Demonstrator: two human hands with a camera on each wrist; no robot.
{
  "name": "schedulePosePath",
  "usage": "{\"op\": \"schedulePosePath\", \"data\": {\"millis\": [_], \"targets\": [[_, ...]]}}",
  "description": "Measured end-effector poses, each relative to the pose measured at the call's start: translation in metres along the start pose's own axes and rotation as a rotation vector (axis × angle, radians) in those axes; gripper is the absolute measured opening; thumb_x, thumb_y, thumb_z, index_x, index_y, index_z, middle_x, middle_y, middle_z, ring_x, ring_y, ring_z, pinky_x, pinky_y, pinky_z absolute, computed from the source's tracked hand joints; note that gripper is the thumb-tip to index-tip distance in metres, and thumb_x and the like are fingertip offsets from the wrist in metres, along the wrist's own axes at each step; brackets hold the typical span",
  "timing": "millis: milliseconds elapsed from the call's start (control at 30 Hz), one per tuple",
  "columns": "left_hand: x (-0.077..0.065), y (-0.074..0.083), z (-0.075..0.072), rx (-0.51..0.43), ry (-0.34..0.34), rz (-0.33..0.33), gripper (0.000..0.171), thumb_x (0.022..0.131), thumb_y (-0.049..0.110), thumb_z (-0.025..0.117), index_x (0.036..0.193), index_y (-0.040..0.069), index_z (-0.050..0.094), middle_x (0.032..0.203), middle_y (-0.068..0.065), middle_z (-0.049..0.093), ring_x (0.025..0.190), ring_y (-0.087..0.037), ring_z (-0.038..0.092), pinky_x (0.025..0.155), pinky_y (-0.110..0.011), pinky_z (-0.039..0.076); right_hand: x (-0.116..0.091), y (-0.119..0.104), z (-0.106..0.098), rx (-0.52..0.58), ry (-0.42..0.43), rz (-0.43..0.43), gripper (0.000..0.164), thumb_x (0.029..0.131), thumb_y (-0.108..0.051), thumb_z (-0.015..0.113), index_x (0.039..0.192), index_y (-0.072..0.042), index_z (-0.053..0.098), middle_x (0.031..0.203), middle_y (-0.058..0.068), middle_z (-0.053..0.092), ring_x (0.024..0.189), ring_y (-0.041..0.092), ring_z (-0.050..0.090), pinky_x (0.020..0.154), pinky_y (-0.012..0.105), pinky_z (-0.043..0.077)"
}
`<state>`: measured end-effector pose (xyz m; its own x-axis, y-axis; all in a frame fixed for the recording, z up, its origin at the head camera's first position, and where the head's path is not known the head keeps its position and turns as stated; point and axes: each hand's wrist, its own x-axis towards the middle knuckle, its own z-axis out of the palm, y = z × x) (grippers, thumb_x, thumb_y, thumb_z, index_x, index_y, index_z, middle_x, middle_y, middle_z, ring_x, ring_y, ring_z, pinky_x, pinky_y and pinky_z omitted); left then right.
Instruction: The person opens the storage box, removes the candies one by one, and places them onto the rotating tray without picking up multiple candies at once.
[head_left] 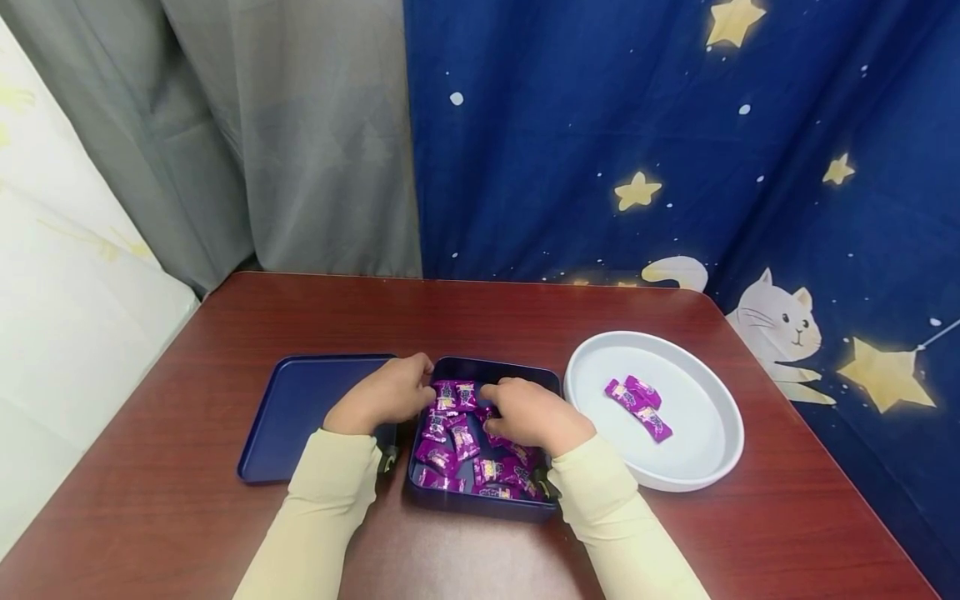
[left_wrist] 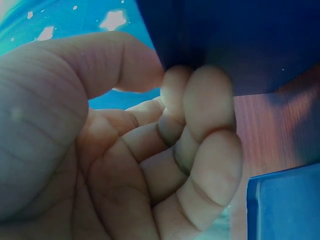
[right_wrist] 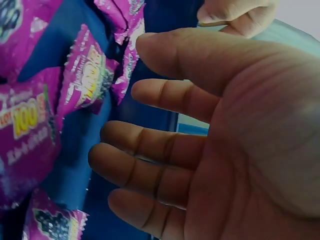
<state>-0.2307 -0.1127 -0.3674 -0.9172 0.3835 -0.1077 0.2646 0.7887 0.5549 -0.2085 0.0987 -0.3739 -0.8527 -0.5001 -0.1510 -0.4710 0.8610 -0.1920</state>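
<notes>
A dark blue rectangular box (head_left: pixel 480 503) stands mid-table, holding several purple wrapped candies (head_left: pixel 437 456). My left hand (head_left: pixel 386 392) grips the box's left wall near the far corner. Up close in the left wrist view, its thumb and curled fingers (left_wrist: pixel 207 102) meet at the dark wall. Over the right part of the box reaches my right hand (head_left: pixel 536 415), nothing held in it. Its fingers (right_wrist: pixel 137 142) are spread and loosely bent in the right wrist view, close to a candy (right_wrist: pixel 87 72) whose wrapper reads 100.
A flat dark blue lid (head_left: pixel 300 417) lies left of the box, partly under the left forearm. On the right, a round white tray (head_left: pixel 701 437) with a raised rim carries a few purple candies (head_left: pixel 637 402). Curtains (head_left: pixel 525 167) hang behind the table's far edge.
</notes>
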Motion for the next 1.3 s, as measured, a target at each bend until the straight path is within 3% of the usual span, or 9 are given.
{"op": "schedulePosePath", "data": {"millis": [267,700,1033,1300], "targets": [[0.0001,0.0003,-0.0012,0.011,-0.004,0.007,0.035,0.086,0.015,0.058,0.117,-0.001,0.053,0.082,-0.008,0.057,0.068,-0.018,0.053,0.07,-0.038,0.05,0.0041,0.0031,0.0053,-0.003,-0.024,-0.009,0.041,0.084,-0.03,0.066,0.122,-0.015,0.062,0.104,0.008,0.063,0.093,0.02,0.056,0.089,0.043,0.049],[-0.0005,0.0001,-0.0012,0.01,-0.005,0.014,0.035,0.087,0.014,0.058,0.118,-0.001,0.052,0.085,-0.008,0.058,0.066,-0.017,0.053,0.069,-0.038,0.049,0.0055,0.003,0.0087,0.037,-0.04,-0.016,0.031,0.078,-0.017,0.071,0.108,-0.014,0.065,0.084,0.001,0.059,0.075,0.016,0.051,0.075,0.036,0.051],[-0.0011,0.0003,0.0005,0.005,-0.003,0.002,0.037,0.087,0.014,0.059,0.12,-0.001,0.051,0.088,-0.009,0.058,0.068,-0.018,0.053,0.069,-0.038,0.051,0.0046,0.0021,0.0098,0.022,-0.026,0.009,0.037,0.079,-0.01,0.069,0.114,-0.01,0.061,0.089,0.003,0.058,0.077,0.016,0.051,0.077,0.035,0.051],[-0.0005,0.0,0.0012,0.005,-0.003,-0.002,0.038,0.087,0.015,0.059,0.12,-0.001,0.051,0.087,-0.009,0.058,0.067,-0.018,0.053,0.068,-0.037,0.05,0.0037,0.0022,0.0097,0.012,-0.007,-0.007,0.029,0.08,-0.008,0.067,0.108,-0.01,0.061,0.085,0.001,0.054,0.076,0.015,0.049,0.074,0.033,0.05]]}}
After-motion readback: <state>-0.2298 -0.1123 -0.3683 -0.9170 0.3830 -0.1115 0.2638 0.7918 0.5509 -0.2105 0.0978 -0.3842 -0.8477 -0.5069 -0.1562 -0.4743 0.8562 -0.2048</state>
